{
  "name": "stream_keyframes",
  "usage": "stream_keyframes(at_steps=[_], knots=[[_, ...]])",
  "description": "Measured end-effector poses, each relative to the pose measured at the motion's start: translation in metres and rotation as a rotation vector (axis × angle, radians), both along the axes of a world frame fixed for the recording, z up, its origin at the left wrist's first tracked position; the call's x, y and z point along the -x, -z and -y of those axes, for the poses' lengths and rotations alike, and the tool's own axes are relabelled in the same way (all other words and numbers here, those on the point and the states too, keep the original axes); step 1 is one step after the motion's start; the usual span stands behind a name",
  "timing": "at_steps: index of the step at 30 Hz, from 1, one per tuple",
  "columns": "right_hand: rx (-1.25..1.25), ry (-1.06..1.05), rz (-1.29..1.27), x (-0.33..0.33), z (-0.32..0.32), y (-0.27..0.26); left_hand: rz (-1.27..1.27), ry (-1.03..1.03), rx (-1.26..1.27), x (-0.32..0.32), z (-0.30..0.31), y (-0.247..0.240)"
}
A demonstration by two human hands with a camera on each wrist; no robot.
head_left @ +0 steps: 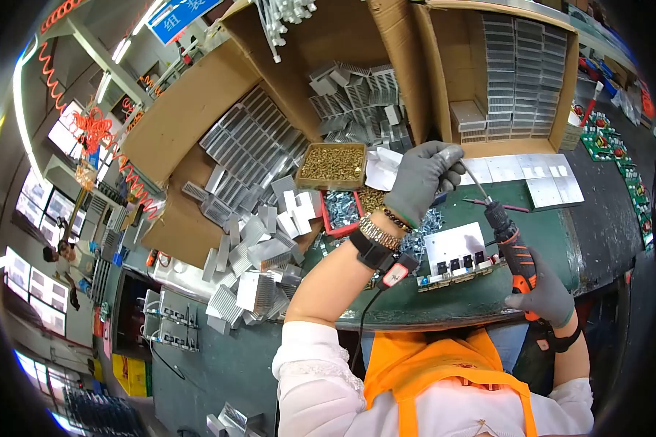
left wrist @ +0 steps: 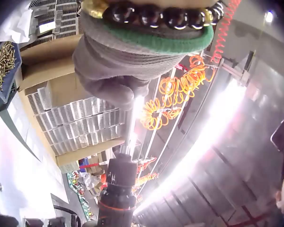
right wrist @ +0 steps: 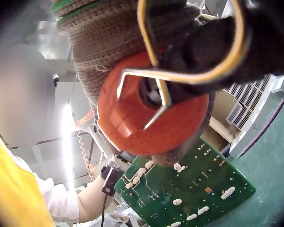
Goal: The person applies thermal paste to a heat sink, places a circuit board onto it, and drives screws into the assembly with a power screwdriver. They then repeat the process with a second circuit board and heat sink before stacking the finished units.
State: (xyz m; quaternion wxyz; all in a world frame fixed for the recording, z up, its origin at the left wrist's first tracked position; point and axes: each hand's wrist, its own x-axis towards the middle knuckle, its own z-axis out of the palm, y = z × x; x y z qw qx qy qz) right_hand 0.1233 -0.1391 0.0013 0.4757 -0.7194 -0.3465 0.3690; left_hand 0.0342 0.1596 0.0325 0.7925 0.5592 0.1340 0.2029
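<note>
My gloved left hand (head_left: 424, 180) is raised over the bench, its fingers curled at the tip of a long screwdriver bit (head_left: 478, 180). In the left wrist view, thumb and fingers pinch the end of that bright bit (left wrist: 132, 125); any screw there is hidden by the glove. My gloved right hand (head_left: 552, 293) grips the black and orange electric screwdriver (head_left: 515, 253), which points up and left toward the left hand. Below lies a circuit board (head_left: 455, 279) with a flat metal heat sink plate (head_left: 455, 244); the board's green side (right wrist: 189, 189) fills the lower right wrist view.
Brass screws fill a cardboard tray (head_left: 333, 164), beside a red bin (head_left: 340, 211) of small metal parts. Loose finned heat sinks (head_left: 259, 291) pile at left. Cardboard boxes (head_left: 444, 80) of heat sinks stand behind. Flat plates (head_left: 554, 191) lie at right, with circuit boards (head_left: 630, 182) beyond.
</note>
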Motion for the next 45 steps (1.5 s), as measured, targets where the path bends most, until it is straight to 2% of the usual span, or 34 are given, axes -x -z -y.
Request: stream_keyframes(at_steps=[2,6,10,19,22,24,25,26,27,28,29,30,31,32,33,34,35,36,38,39,41,43,44,45], knots=[[-0.011,0.008,0.004,0.000,0.000,0.000,-0.014,0.005,-0.078,0.000,-0.001,-0.003],[0.027,0.001,-0.033,-0.002,0.000,0.002,-0.066,0.069,-0.082,0.001,-0.007,-0.010],[-0.017,-0.008,0.065,-0.007,0.005,0.016,-0.084,0.074,-0.099,0.004,-0.008,-0.014],[-0.001,-0.002,0.043,-0.006,0.007,0.015,-0.146,0.068,-0.149,0.003,-0.005,-0.016],[-0.013,0.007,0.010,-0.001,0.006,0.007,-0.169,0.074,-0.267,0.004,-0.008,-0.016],[-0.035,0.013,-0.017,-0.001,0.006,0.009,-0.067,0.140,-0.306,0.011,-0.015,-0.014],[-0.052,0.017,-0.047,0.000,0.008,0.011,-0.092,0.097,-0.371,0.019,-0.036,-0.019],[-0.052,0.018,-0.045,0.001,0.009,0.011,-0.196,-0.038,-0.676,0.023,-0.072,-0.015],[-0.054,0.022,-0.074,0.001,0.009,0.011,-0.297,-0.296,-0.881,0.032,-0.115,0.000],[-0.061,0.025,-0.104,0.002,0.008,0.011,-0.406,-0.462,-1.098,0.054,-0.139,-0.009],[-0.073,0.027,-0.102,0.002,0.008,0.014,-0.577,-0.565,-1.163,0.076,-0.177,-0.006],[-0.093,0.038,-0.146,0.003,0.010,0.018,-0.830,-0.700,-1.432,0.100,-0.202,-0.004],[-0.111,0.049,-0.191,0.004,0.009,0.020,-0.999,-0.709,-1.461,0.123,-0.218,-0.006],[-0.091,0.031,-0.189,0.004,0.008,0.018,-1.339,-0.703,-1.457,0.142,-0.246,0.000],[-0.100,0.035,-0.187,0.004,0.007,0.017,-1.526,-0.635,-1.514,0.168,-0.264,0.009],[-0.091,0.042,-0.180,0.005,0.007,0.019,-1.700,-0.671,-1.395,0.186,-0.285,0.023],[-0.084,0.050,-0.171,0.005,0.006,0.021,-1.738,-0.520,-1.369,0.213,-0.318,0.042],[-0.112,0.073,-0.195,0.005,0.006,0.024,-1.758,-0.533,-1.197,0.219,-0.296,0.028],[-0.134,0.084,-0.202,0.007,0.006,0.028,-1.801,-0.513,-1.143,0.238,-0.308,0.050],[-0.145,0.088,-0.209,0.008,0.007,0.028,-1.871,-0.428,-1.120,0.242,-0.323,0.063],[-0.124,0.096,-0.230,0.010,0.007,0.025,-1.933,-0.423,-1.081,0.237,-0.325,0.064],[-0.140,0.117,-0.255,0.013,0.007,0.025,-1.948,-0.461,-1.147,0.229,-0.313,0.063],[-0.145,0.132,-0.253,0.013,0.008,0.026,-1.879,-0.601,-1.240,0.234,-0.321,0.077],[-0.146,0.123,-0.255,0.012,0.009,0.028,-1.894,-0.617,-1.273,0.235,-0.333,0.087]])
